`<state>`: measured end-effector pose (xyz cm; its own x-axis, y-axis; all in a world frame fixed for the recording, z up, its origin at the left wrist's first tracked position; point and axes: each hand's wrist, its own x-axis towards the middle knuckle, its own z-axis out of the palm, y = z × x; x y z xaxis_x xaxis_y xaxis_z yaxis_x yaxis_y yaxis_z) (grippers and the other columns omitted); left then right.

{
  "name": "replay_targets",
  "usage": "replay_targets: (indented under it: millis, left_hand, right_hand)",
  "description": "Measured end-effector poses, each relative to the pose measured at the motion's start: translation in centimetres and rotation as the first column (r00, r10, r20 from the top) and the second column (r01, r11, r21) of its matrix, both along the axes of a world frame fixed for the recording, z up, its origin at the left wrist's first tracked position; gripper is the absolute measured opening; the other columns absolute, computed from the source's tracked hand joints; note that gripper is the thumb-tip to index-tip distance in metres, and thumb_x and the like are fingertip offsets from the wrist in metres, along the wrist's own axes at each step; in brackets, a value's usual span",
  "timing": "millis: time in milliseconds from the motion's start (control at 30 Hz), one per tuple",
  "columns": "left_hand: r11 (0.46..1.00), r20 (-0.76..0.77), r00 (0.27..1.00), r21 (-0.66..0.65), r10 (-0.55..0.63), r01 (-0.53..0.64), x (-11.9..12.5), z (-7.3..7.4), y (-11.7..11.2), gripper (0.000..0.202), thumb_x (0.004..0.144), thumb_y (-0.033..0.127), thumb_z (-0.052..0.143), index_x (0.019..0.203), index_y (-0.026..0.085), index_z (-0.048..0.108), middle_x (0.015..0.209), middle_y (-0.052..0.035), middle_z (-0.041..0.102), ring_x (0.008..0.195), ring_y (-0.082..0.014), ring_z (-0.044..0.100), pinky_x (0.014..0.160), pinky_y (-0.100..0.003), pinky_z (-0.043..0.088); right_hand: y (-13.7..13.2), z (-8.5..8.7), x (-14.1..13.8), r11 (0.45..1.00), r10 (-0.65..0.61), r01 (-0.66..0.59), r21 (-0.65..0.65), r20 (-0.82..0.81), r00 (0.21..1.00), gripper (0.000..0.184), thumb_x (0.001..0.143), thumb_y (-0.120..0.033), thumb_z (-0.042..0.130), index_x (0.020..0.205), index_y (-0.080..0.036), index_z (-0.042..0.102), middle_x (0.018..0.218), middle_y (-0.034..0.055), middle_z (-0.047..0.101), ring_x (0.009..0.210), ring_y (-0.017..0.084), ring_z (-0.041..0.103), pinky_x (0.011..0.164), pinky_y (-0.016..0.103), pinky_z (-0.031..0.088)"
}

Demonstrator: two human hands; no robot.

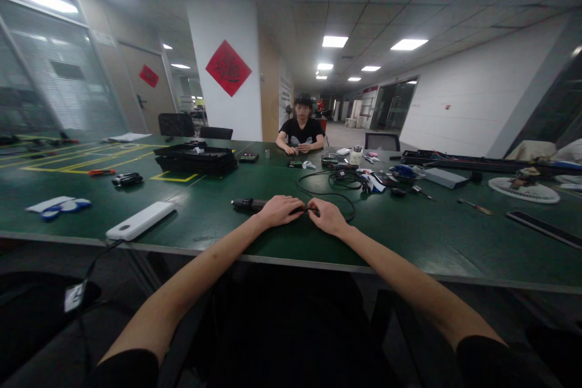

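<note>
A dark electric screwdriver (249,204) lies on the green table with its metal tip to the left. My left hand (282,211) is closed over its rear part, palm down. Just to the right, my right hand (328,216) pinches the black cable (351,209) close to the screwdriver's back end. My fingers cover the spot where cable and tool meet, so I cannot tell whether they are joined. From my right hand the cable curves up and back into a loose coil.
Left stand a white power strip (140,220), blue-handled scissors (66,207) and stacked black trays (195,157). Right lie a grey box (445,177), a screwdriver (474,206), a white round fan part (522,190) and a dark flat bar (545,229). A person (301,130) sits opposite, hands on the table.
</note>
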<state>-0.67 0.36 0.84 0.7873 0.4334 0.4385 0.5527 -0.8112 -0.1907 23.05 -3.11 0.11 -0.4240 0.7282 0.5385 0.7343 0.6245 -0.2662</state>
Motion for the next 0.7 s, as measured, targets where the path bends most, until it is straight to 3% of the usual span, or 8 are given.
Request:
replay_targets:
  millis: [167, 300, 700]
  left_hand:
    - [1.0, 0.005, 1.0, 0.016, 0.021, -0.021, 0.18, -0.31, 0.27, 0.026, 0.105, 0.045, 0.048, 0.116, 0.026, 0.061, 0.108, -0.0023, 0.071, 0.098, -0.0189, 0.068, 0.083, -0.031, 0.048]
    - [0.999, 0.003, 1.0, 0.024, 0.029, -0.029, 0.21, -0.32, 0.35, 0.026, 0.105, 0.045, 0.047, 0.116, 0.027, 0.061, 0.108, -0.002, 0.071, 0.098, -0.0186, 0.068, 0.083, -0.032, 0.047]
    - [1.0, 0.015, 1.0, 0.006, 0.022, -0.022, 0.16, -0.28, 0.34, 0.024, 0.103, 0.044, 0.049, 0.116, 0.028, 0.061, 0.107, -0.0025, 0.071, 0.097, -0.0191, 0.068, 0.082, -0.031, 0.048]
  right_hand:
    - [0.08, -0.08, 0.01, 1.0, 0.015, -0.015, -0.005, -0.016, 1.0, 0.013, 0.094, -0.026, 0.061, 0.107, -0.024, 0.06, 0.096, 0.0018, 0.07, 0.083, 0.018, 0.064, 0.073, 0.026, 0.042]
    - [0.2, -0.07, 0.05, 0.999, -0.041, 0.041, -0.004, -0.012, 0.999, 0.009, 0.098, -0.031, 0.057, 0.104, -0.023, 0.056, 0.085, 0.0003, 0.066, 0.073, 0.017, 0.061, 0.067, 0.025, 0.037]
    - [0.01, 0.3, 0.17, 0.999, -0.035, 0.036, -0.016, 0.044, 0.998, 0.011, 0.1, -0.023, 0.047, 0.091, -0.023, 0.052, 0.079, -0.0002, 0.062, 0.067, 0.017, 0.053, 0.063, 0.027, 0.029]
